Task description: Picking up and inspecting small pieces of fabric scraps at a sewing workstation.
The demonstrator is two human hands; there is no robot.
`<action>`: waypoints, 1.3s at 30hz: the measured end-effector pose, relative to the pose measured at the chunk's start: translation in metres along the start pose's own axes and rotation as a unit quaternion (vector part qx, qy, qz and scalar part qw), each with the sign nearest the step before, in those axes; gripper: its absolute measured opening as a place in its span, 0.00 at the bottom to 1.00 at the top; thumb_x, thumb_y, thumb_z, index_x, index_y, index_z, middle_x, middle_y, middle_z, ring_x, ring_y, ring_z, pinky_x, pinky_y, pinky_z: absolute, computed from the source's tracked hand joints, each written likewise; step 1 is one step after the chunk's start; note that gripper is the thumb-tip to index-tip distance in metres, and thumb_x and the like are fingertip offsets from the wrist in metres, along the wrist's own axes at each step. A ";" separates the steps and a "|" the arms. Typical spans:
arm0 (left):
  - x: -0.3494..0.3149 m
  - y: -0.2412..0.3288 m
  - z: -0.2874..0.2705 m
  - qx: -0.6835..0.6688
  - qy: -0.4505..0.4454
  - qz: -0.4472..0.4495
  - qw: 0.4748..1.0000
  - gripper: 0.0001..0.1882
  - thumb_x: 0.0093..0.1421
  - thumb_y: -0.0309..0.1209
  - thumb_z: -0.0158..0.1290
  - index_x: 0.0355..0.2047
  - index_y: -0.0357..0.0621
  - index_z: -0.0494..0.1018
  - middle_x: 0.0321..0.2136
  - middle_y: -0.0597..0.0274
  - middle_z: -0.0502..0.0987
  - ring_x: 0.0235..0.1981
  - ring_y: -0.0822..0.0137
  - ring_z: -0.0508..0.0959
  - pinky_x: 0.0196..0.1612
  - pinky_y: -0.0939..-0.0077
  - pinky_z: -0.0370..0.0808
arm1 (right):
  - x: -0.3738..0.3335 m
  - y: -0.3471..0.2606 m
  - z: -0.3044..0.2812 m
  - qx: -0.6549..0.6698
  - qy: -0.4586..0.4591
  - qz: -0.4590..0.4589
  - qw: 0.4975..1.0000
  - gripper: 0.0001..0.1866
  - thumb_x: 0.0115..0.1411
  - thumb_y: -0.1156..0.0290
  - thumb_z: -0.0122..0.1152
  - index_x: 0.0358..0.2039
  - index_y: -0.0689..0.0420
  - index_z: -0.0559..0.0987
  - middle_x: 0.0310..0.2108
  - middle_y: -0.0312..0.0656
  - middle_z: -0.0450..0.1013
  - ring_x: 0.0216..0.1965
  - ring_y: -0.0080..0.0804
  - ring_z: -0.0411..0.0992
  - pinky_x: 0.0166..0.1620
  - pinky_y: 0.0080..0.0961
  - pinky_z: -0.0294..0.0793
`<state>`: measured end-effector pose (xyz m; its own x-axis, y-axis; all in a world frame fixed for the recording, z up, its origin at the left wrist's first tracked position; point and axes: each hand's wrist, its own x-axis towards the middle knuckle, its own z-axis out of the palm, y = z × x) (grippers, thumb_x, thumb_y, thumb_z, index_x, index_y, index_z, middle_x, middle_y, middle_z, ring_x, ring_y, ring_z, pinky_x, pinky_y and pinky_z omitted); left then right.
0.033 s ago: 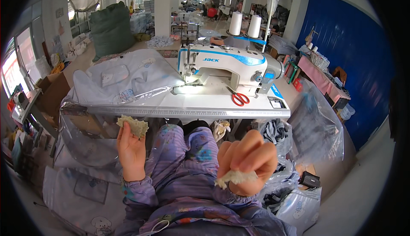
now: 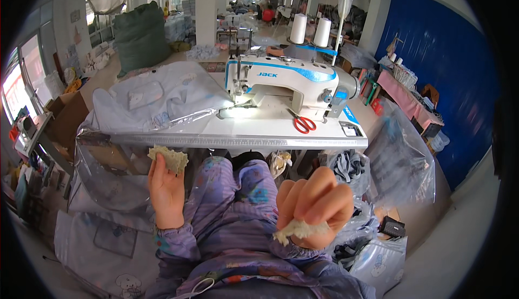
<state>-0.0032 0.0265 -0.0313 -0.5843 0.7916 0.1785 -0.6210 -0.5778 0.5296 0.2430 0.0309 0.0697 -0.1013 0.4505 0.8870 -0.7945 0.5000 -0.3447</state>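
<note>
My left hand (image 2: 167, 199) is raised beside my left knee, closed on a torn, pale, rough-edged piece of bread (image 2: 173, 160) that sticks up past the fingertips. Nearer to me and over my right thigh, my right hand (image 2: 318, 199) is curled. A smaller ragged piece of bread (image 2: 299, 230) is pinched in it and hangs below the fingers. Neither hand touches the white and blue sewing machine (image 2: 281, 77) on the table in front of me. Scissors with red handles (image 2: 304, 125) lie on the tabletop under its right end.
Clear plastic sheeting with printed figures (image 2: 157, 96) covers the table's left part and drapes down at left. A ruler strip (image 2: 216, 141) runs along the front edge. Plastic bags of dark striped fabric (image 2: 350, 168) stand at right. White thread cones (image 2: 298, 28) rise behind the machine.
My right hand, with its piece of bread, has shifted very slightly downward and to the right. My left hand stays in place.
</note>
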 end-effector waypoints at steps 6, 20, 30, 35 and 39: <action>0.000 0.000 0.001 0.002 -0.006 0.005 1.000 0.08 0.66 0.36 0.52 0.44 0.53 0.74 0.41 0.73 0.78 0.43 0.71 0.76 0.46 0.68 0.71 | 0.010 -0.001 -0.006 0.026 -0.133 -0.105 0.985 0.07 0.58 0.74 0.64 0.31 0.64 0.79 0.30 0.45 0.70 0.28 0.33 0.67 0.31 0.29 0.70; 0.001 -0.002 -0.004 -0.035 -0.023 0.002 0.999 0.13 0.66 0.32 0.52 0.49 0.43 0.71 0.44 0.65 0.76 0.47 0.69 0.75 0.51 0.67 0.72 | 0.009 -0.010 -0.011 0.012 -0.207 -0.049 0.977 0.03 0.63 0.70 0.61 0.33 0.51 0.75 0.36 0.37 0.67 0.38 0.27 0.65 0.41 0.28 0.68; 0.000 -0.003 -0.005 -0.040 -0.021 -0.002 0.999 0.14 0.66 0.31 0.52 0.50 0.43 0.70 0.45 0.65 0.75 0.48 0.68 0.75 0.52 0.67 0.72 | 0.005 -0.013 -0.003 0.021 -0.173 -0.051 0.983 0.03 0.62 0.71 0.60 0.31 0.52 0.75 0.34 0.37 0.69 0.36 0.28 0.66 0.40 0.28 0.67; -0.002 -0.003 -0.004 -0.027 -0.021 0.001 0.999 0.14 0.66 0.32 0.51 0.51 0.43 0.70 0.45 0.65 0.75 0.48 0.68 0.74 0.52 0.66 0.71 | 0.005 -0.016 0.002 0.041 -0.204 -0.072 0.975 0.04 0.62 0.73 0.60 0.29 0.52 0.76 0.35 0.37 0.70 0.37 0.28 0.66 0.38 0.26 0.68; -0.003 -0.003 0.000 -0.026 -0.023 0.002 0.999 0.14 0.66 0.32 0.51 0.51 0.43 0.70 0.45 0.65 0.75 0.48 0.68 0.74 0.52 0.66 0.71 | 0.017 -0.014 0.009 0.079 -0.225 -0.114 0.965 0.04 0.63 0.72 0.58 0.30 0.55 0.77 0.35 0.39 0.71 0.35 0.28 0.65 0.40 0.28 0.66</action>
<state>0.0002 0.0255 -0.0335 -0.5632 0.7967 0.2192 -0.6453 -0.5898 0.4856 0.2466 0.0253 0.0927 -0.1343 -0.0415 0.9901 -0.9046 0.4129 -0.1054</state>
